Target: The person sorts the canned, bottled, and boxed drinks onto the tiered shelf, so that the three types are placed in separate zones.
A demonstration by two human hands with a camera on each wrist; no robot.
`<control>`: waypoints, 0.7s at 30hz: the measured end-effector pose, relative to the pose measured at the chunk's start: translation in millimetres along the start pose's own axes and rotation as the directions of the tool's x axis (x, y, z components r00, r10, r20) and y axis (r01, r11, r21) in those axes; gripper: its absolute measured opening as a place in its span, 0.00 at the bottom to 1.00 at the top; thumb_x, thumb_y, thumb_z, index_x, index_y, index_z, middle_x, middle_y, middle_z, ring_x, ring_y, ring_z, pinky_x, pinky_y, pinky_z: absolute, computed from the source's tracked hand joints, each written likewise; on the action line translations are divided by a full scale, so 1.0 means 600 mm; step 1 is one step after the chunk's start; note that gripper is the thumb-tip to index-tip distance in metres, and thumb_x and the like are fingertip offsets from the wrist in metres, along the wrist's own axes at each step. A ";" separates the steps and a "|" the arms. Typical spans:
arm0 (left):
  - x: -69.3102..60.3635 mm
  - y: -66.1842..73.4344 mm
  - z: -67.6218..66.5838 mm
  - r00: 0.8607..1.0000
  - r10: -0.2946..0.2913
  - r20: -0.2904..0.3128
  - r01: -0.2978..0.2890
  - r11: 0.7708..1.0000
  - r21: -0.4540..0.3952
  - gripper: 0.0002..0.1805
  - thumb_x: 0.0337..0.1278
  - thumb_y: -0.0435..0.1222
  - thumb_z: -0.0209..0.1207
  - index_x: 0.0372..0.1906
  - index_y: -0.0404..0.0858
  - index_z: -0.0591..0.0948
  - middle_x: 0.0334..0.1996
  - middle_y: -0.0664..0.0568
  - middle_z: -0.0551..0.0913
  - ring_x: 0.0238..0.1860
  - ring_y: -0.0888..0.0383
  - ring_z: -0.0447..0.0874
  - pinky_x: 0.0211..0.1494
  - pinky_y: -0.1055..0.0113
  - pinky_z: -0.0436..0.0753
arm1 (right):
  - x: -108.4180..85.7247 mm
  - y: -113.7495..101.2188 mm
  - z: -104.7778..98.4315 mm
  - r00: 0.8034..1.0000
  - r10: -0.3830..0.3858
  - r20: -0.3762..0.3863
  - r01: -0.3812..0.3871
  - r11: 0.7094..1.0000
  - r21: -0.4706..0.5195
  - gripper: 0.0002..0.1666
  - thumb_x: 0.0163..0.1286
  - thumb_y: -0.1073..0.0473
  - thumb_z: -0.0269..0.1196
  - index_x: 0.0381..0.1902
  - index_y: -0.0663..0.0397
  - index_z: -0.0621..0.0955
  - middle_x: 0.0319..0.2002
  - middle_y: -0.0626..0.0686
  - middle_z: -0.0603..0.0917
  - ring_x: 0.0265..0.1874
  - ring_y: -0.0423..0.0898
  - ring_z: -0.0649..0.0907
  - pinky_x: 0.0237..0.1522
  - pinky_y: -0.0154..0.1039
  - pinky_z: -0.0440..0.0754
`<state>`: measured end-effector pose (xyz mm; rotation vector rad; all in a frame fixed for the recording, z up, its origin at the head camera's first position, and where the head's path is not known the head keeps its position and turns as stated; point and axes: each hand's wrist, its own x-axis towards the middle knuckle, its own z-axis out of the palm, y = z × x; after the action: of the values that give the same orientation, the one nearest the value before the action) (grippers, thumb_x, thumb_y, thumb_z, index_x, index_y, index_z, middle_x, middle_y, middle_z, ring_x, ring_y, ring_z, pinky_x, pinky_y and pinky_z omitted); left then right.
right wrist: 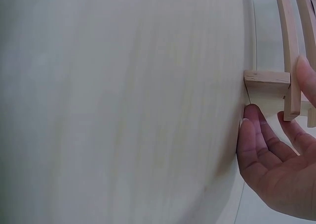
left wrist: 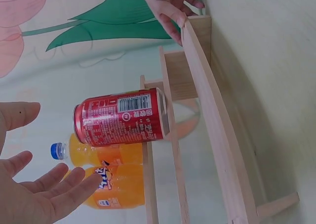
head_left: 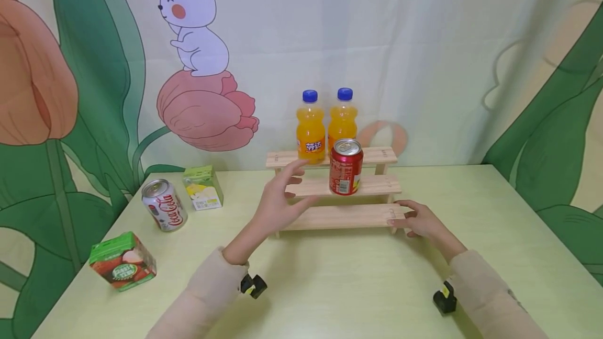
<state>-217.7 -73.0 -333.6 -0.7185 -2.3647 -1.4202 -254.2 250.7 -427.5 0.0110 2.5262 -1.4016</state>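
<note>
A three-step wooden stand (head_left: 348, 216) stands on the table. On its middle step is an upright red drink can (head_left: 346, 169). Two orange soda bottles (head_left: 311, 124) with blue caps stand on the top step, one partly hidden by the can. My left hand (head_left: 277, 198) is held up left of the can, fingers spread and apart from it; the left wrist view shows a gap between the fingers and the can (left wrist: 121, 117). At the right end of the bottom step, my right hand (head_left: 421, 220) pinches the plank, thumb on top and a finger under its end.
On the left of the table (head_left: 348, 286) are a silver Coca-Cola can (head_left: 165, 205), a green-and-yellow juice carton (head_left: 203, 188) and a green-and-red juice carton (head_left: 123, 261). A printed curtain (head_left: 424, 67) hangs behind the table.
</note>
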 end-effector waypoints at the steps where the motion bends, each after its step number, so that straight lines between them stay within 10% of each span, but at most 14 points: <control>1: -0.002 -0.002 -0.002 1.000 -0.001 0.002 0.001 1.000 0.000 0.34 0.45 0.32 0.67 0.61 0.42 0.67 0.51 0.45 0.75 0.49 0.49 0.75 0.42 0.54 0.80 | 0.000 0.000 0.000 1.000 0.000 0.001 0.000 1.000 -0.002 0.44 0.58 0.53 0.65 0.65 0.65 0.59 0.50 0.70 0.72 0.35 0.48 0.76 0.29 0.38 0.78; 21: -0.034 -0.025 -0.049 0.999 -0.013 -0.047 0.016 0.999 0.045 0.37 0.42 0.32 0.68 0.61 0.41 0.67 0.49 0.43 0.75 0.48 0.48 0.75 0.41 0.53 0.80 | 0.000 0.000 -0.001 1.000 -0.002 0.004 0.002 1.000 0.004 0.43 0.58 0.54 0.65 0.65 0.66 0.59 0.51 0.71 0.71 0.35 0.47 0.76 0.29 0.39 0.78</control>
<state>-209.0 -110.5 -340.7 -0.6503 -2.3631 -1.3687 -254.4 251.2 -427.5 0.0073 2.5210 -1.4064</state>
